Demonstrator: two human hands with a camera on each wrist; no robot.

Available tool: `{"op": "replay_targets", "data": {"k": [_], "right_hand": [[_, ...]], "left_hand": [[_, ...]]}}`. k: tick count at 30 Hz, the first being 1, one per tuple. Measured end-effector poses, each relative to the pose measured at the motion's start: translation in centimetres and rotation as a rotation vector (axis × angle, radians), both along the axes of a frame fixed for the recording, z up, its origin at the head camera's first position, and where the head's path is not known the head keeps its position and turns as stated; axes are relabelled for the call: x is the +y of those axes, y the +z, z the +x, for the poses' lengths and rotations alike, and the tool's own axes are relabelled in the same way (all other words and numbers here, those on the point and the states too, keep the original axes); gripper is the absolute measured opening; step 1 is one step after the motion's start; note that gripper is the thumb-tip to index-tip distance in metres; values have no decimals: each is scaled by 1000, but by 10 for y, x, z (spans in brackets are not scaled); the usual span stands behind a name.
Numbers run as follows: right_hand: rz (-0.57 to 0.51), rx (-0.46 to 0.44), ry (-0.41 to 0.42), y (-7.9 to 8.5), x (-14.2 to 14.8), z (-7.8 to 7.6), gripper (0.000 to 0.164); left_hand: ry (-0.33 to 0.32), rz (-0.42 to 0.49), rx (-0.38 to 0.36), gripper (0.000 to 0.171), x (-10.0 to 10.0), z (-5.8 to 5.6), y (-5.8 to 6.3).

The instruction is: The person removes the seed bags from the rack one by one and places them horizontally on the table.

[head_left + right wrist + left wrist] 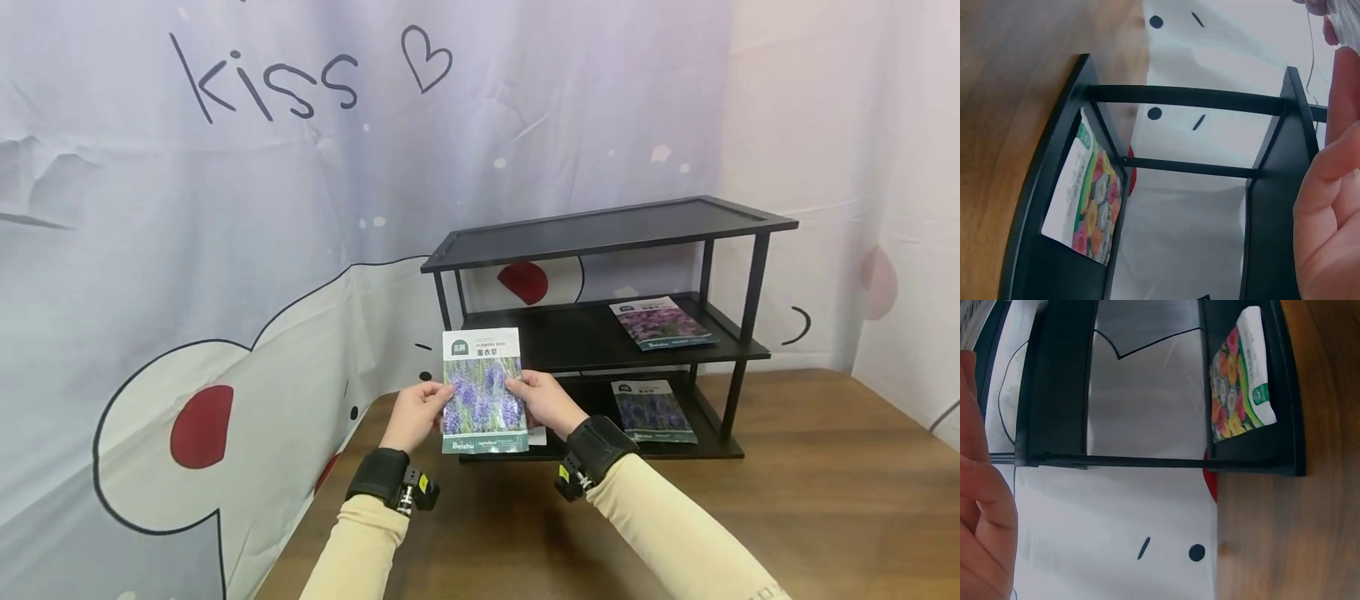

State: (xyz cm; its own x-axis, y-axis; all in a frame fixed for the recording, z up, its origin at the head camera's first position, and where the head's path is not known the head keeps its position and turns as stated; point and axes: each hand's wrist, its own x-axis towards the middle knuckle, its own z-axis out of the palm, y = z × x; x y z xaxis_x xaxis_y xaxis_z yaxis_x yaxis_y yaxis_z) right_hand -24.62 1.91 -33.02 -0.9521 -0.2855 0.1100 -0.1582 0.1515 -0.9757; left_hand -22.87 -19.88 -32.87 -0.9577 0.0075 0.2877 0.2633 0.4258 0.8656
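Observation:
Both hands hold up a seed packet (483,392) with purple flowers, a white top band and a green bottom strip, its printed front facing me. My left hand (415,414) pinches its left edge, thumb on the front. On the opposite edge, my right hand (551,402) pinches it the same way. The packet is upright in front of the left part of a black shelf rack (611,233). In the left wrist view the left hand (985,512) shows at the edge; the right hand (1332,206) fills the right side of its own view.
A pink-flower packet (663,323) lies on the middle shelf at right. Below it, a purple-flower packet (652,412) lies on the bottom shelf. Another packet with multicoloured flowers (1238,381) lies on the bottom shelf's left part. The rack stands on a wooden table (802,483) before a printed curtain (285,208).

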Motion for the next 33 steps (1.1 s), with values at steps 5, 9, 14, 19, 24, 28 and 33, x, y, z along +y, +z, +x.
{"op": "replay_targets", "data": {"k": [5,9,14,19,24,28,33], "right_hand": [[13,39,-55,-10,3,2,23],[27,52,-64,-18,6,6,22],[103,91,-32,-28,7,12,20],[148,84,38,-37,7,19,20],[189,22,151,-50,10,24,24],[275,-71,268,-66,14,25,23],[411,-117,293,-79,11,32,22]], "left_hand": [[-18,-29,-22,23,-2,3,-4],[-40,-65,-57,25,-6,5,-10],[-70,-101,-93,23,-13,12,-20],[-133,-127,-121,24,-23,17,-31],[-222,-169,-204,24,-30,26,-44],[-293,-210,-321,24,-36,28,-68],[-331,-263,-417,22,-35,32,-84]]}}
